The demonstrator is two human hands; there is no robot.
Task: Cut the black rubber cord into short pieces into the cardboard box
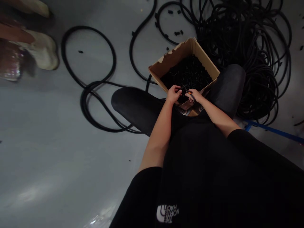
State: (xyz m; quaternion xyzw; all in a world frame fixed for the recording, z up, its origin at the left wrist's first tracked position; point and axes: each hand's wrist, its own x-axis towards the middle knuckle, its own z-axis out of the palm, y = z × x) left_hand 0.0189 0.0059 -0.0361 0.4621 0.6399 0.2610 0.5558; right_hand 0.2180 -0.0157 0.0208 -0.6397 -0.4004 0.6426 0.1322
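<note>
Blk hose pile just R of cdbd box.

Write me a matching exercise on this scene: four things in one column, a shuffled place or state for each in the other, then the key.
Things
1. Cardboard box
2. Scissors-like tool
3. Tangled heap of black tubing
4. Pale shoes

Places and states
A. In the person's right hand
B. At the upper left of the picture
C. Open-topped, with many small black pieces inside
D. At the upper right of the picture

Right pairs: 1-C, 2-A, 3-D, 4-B
</note>
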